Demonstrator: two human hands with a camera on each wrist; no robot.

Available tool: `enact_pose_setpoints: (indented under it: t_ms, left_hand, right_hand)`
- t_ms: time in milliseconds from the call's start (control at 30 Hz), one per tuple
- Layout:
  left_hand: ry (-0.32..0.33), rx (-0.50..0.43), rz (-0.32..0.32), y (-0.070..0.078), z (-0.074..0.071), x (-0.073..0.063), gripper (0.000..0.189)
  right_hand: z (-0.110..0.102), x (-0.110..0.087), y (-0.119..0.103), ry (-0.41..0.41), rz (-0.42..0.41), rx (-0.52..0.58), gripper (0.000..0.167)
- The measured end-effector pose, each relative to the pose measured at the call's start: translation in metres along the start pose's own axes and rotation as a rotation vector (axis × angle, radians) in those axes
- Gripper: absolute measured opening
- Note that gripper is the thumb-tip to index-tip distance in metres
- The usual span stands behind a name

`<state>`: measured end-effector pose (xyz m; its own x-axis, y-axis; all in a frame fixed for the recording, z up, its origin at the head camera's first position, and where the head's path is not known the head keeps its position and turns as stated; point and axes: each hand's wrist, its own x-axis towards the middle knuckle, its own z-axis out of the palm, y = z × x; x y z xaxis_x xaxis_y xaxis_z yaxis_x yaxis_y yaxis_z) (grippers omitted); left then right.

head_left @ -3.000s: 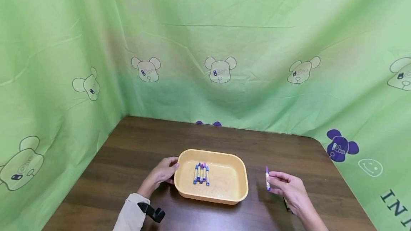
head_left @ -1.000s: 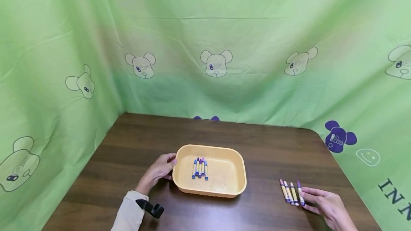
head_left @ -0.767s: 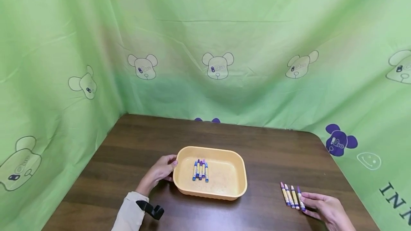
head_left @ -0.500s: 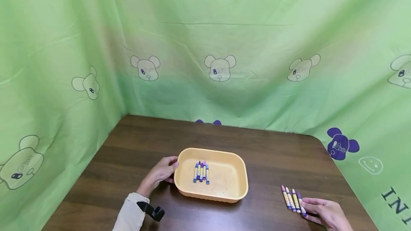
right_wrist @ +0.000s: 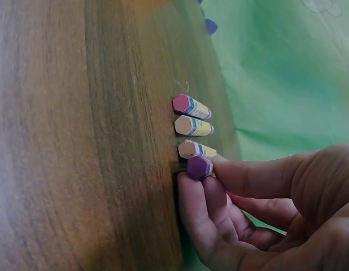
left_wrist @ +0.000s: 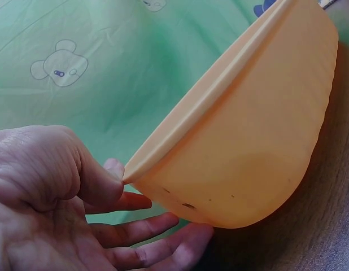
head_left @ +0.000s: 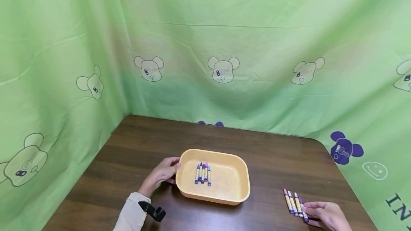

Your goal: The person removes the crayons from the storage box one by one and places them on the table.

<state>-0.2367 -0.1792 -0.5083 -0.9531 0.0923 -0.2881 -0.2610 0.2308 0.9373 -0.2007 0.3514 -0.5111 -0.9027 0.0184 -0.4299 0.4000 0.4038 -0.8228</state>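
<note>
- What's half-hidden?
- The purple crayon (right_wrist: pixel 198 167), close beside three more crayons (right_wrist: pixel 192 125): the right hand (head_left: pixel 325 215) pinches it, covering part
- And the left hand (head_left: pixel 161 172)?
- Pinching the tray (head_left: pixel 228 179), its sleeve (head_left: pixel 132 212) cut off

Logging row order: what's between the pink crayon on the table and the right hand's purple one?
A pale crayon and, nearer the purple crayon, another pale crayon; the right wrist view shows both.

Purple crayon (right_wrist: pixel 199 167) partly hidden by right hand (head_left: pixel 326 215)
</note>
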Motion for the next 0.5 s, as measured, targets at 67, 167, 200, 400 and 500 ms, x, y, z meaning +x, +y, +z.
enact_pose_setpoints:
  t_ms: [67,167,200,400,500]
  left_hand:
    - [0.005,0.003,0.000,0.0002,0.0006,-0.0004,0.038]
    - [0.005,0.004,-0.001,0.0004,0.0011,-0.0003,0.038]
    - [0.004,0.004,-0.002,0.0007,0.0012,-0.0003,0.038]
    - [-0.001,0.005,-0.020,0.0026,0.0010,-0.0006,0.039]
    - [0.004,0.000,-0.023,0.0037,0.0000,-0.0005,0.039]
  right_hand:
    - [0.0030,-0.0004,-0.0016,0.036,-0.003,-0.045,0.028]
    - [0.0060,0.0006,-0.0018,0.083,-0.003,-0.101,0.026]
    - [0.0067,0.0007,-0.0019,0.093,-0.003,-0.116,0.026]
    - [0.0101,-0.0016,-0.0057,0.130,0.012,-0.184,0.024]
    - [0.0114,-0.0017,-0.0083,0.136,0.015,-0.197,0.023]
